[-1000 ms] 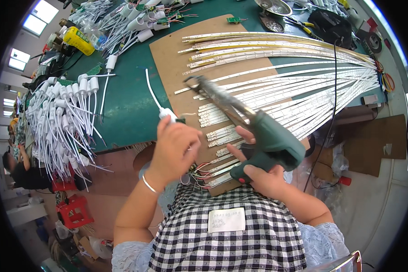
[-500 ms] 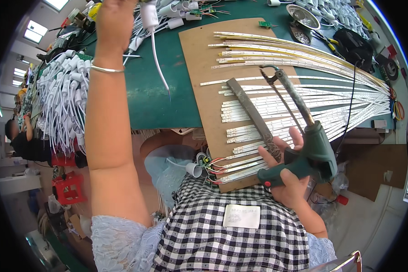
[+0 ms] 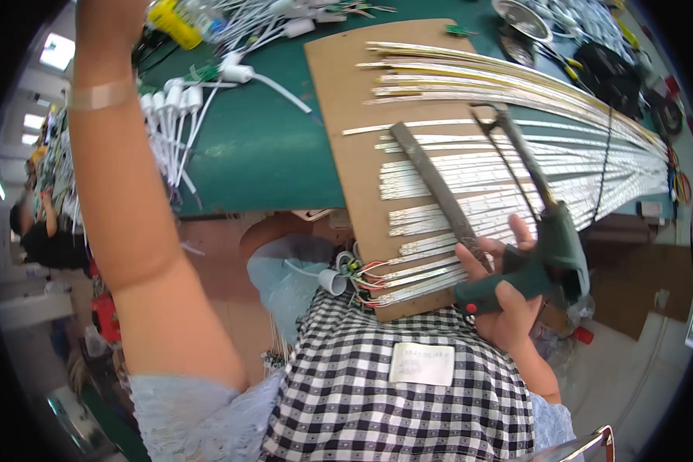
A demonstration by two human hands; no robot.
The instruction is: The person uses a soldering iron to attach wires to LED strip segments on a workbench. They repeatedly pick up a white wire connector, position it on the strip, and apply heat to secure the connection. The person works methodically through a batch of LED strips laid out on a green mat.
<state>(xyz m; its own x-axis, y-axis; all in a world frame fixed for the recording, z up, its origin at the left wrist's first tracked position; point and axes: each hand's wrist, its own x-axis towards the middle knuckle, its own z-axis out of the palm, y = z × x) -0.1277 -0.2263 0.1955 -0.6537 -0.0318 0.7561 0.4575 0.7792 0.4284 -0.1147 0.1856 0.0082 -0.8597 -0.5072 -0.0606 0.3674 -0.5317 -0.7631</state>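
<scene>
My right hand is wrapped around the handle of a green gun-shaped tool, with its long metal nose pointing up and away from me. A flat grey-brown bar slants up to the left of that grip, its low end at my fingers. My left hand is far up and to the left; its fingers are past the edge, so I cannot tell if it holds anything. Lots of thin white strips fan out beyond my grip, and the tool and bar hide bits of them. A black cord crosses them on the right. Near my lap, left of the tool, is a white cup-shaped holder. My left arm covers some white holders with wires. Far past the tool sits a shiny bowl. The strips lie on a brown board on a green table. Way off left is a person in black.
</scene>
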